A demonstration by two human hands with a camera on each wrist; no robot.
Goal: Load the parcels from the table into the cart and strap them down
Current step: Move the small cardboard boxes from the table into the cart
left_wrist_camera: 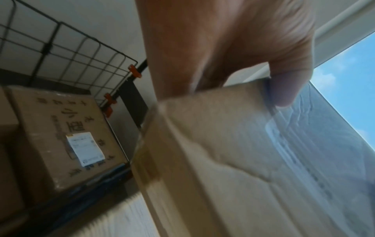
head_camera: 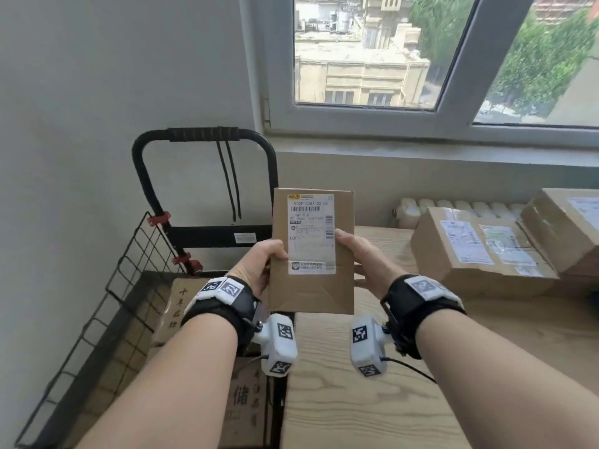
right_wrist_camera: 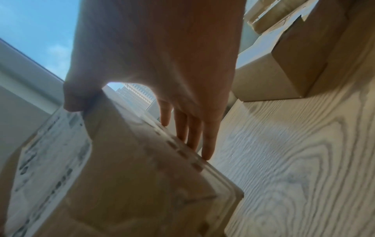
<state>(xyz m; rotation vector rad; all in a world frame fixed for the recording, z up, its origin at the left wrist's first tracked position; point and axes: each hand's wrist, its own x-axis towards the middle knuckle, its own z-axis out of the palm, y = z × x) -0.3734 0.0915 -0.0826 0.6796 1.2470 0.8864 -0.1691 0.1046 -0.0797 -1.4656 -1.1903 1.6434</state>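
A small brown parcel (head_camera: 312, 254) with a white shipping label is held in the air between the table and the cart, label facing me. My left hand (head_camera: 259, 264) grips its left edge, thumb on the label side. My right hand (head_camera: 359, 257) grips its right edge, thumb on front and fingers (right_wrist_camera: 190, 136) behind. The black wire cart (head_camera: 129, 286) stands to the left against the wall. Large printed cardboard boxes (left_wrist_camera: 67, 137) lie in it. Black strap cords (head_camera: 231, 183) hang from the cart handle (head_camera: 207, 134).
The wooden table (head_camera: 356, 400) stretches right, with two labelled parcels (head_camera: 479, 251) stacked near its far right. A radiator (head_camera: 453, 209) and window sill run behind it. The grey wall stands close on the cart's left.
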